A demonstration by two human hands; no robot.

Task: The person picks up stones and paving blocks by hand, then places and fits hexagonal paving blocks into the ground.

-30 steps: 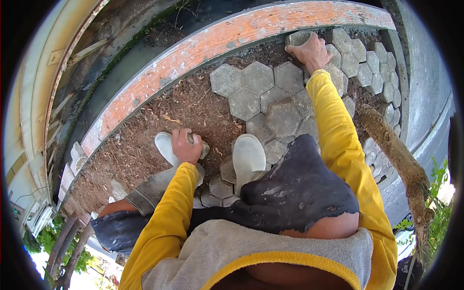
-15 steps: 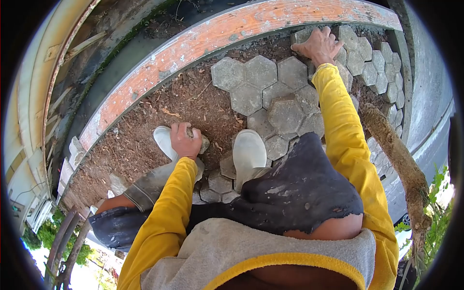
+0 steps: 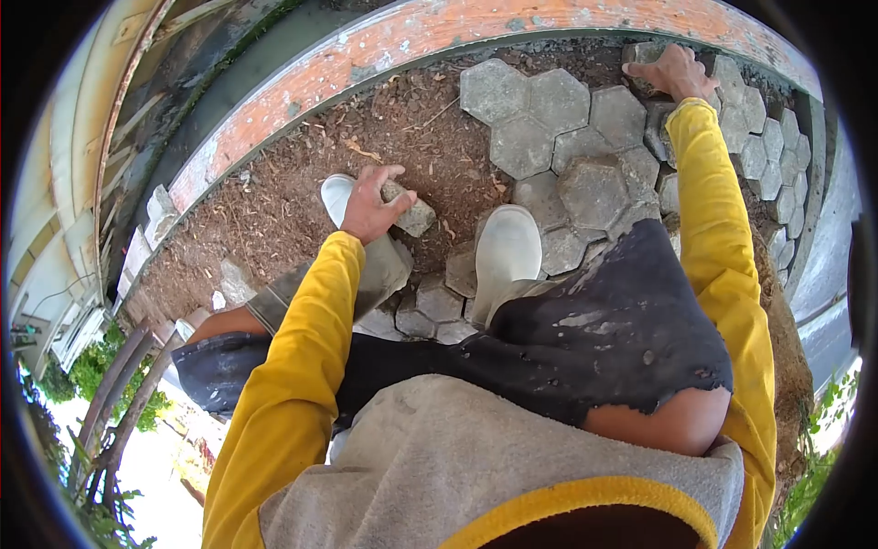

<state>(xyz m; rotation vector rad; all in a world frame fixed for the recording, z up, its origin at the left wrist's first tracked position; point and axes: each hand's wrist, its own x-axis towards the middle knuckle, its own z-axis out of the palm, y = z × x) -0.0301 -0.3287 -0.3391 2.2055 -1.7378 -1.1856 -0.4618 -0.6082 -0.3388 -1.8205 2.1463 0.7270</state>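
My left hand (image 3: 370, 206) is beside my left boot, low over the bare soil. Its thumb and fingers are bent round a rough grey stone chunk (image 3: 413, 216), whose lower part sticks out past the thumb. My right hand (image 3: 679, 73) reaches far out to the top right, by the painted board. Its thumb lies over a hexagonal paver (image 3: 643, 52) and its fingers curl at that paver's far side; the grip is partly hidden. A loose hexagonal paver (image 3: 593, 192) sits on top of the laid pavers (image 3: 521, 146) near my right boot.
An orange painted board (image 3: 439, 37) edges the soil (image 3: 274, 192), with a water channel (image 3: 265, 69) beyond it. My white boots (image 3: 508, 242) stand between soil and pavers. Broken pieces (image 3: 236, 282) lie at left. A thick log (image 3: 777, 339) is beside my right arm.
The view has shifted, so the pavers appear farther right and higher. My left hand's fingers have spread somewhat, showing more of the stone chunk. My right hand stays at the paver by the board.
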